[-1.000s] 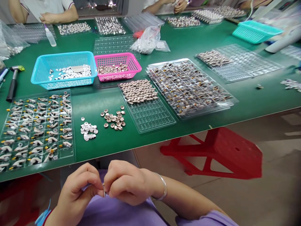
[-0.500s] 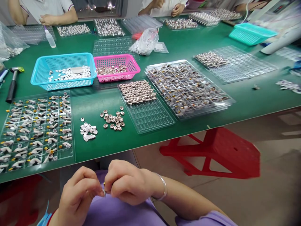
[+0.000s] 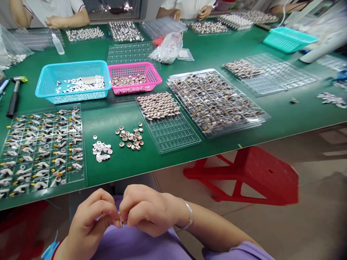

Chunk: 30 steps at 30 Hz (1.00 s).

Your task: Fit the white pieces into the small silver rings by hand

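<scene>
My left hand (image 3: 90, 216) and my right hand (image 3: 145, 209) meet over my lap, below the green table's near edge (image 3: 168, 164). Both pinch one tiny metal part (image 3: 120, 220) between their fingertips; most of it is hidden. A silver bangle sits on my right wrist. On the table just ahead lie a small pile of white discs (image 3: 101, 150) and a pile of brown rings (image 3: 131, 138). A clear tray of bent parts (image 3: 40, 148) lies at the left. A clear tray with a heap of brown pieces (image 3: 158, 104) lies right of the rings.
A blue basket (image 3: 73, 81) and a pink basket (image 3: 134, 76) stand further back. A large full clear tray (image 3: 214, 99) lies at the right. A hammer (image 3: 15, 94) lies at far left. A red stool (image 3: 244, 175) stands under the table. Other people's hands work at the far edge.
My fingers shifted slightly around the small part. The view drifted a little; the table's contents stayed put.
</scene>
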Available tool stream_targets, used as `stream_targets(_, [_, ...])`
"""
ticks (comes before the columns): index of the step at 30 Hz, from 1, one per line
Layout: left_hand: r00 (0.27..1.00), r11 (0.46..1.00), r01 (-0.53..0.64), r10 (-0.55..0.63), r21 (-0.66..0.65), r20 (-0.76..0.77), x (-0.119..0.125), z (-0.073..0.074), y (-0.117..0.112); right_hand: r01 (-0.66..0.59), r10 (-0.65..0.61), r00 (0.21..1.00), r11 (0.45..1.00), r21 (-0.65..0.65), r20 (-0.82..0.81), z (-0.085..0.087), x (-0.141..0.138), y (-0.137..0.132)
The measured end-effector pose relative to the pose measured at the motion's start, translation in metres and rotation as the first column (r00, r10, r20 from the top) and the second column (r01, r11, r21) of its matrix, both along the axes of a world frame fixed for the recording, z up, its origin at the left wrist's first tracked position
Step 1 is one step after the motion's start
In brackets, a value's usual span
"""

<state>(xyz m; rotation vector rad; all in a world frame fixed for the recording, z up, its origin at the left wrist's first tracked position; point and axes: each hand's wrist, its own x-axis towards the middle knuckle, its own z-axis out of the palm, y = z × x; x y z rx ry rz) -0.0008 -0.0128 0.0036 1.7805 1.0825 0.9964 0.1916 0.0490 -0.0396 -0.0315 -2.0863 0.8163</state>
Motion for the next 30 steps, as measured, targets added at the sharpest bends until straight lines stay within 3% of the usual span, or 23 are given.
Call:
stream_targets(12, [0.998, 0.995, -0.015, 0.021, 0.102, -0.052, -0.0035, -0.0070, -0.0074, 0.034, -0.034, 0.999, 0.999, -0.002, -0.023, 0.0005, -0.0005, -0.0007])
stream_targets(19, [1.000, 0.998, -0.022, 0.023, 0.063, -0.015, -0.0018, -0.0026, -0.0035, 0.033, -0.035, 0.996, 0.999, -0.020, -0.079, 0.0011, -0.0028, 0.0010])
stream_targets(27, [0.999, 0.999, 0.005, -0.004, -0.034, 0.040, 0.0000, -0.0035, 0.0004, -0.068, 0.081, 0.983, 0.994, -0.084, 0.162, -0.0058, 0.0009, -0.0010])
stream_targets(30, [1.000, 1.000, 0.012, -0.012, -0.013, 0.028, -0.0002, -0.0041, -0.0011, -0.059, 0.070, 0.991, 0.994, -0.090, 0.117, -0.0056, 0.0007, -0.0012])
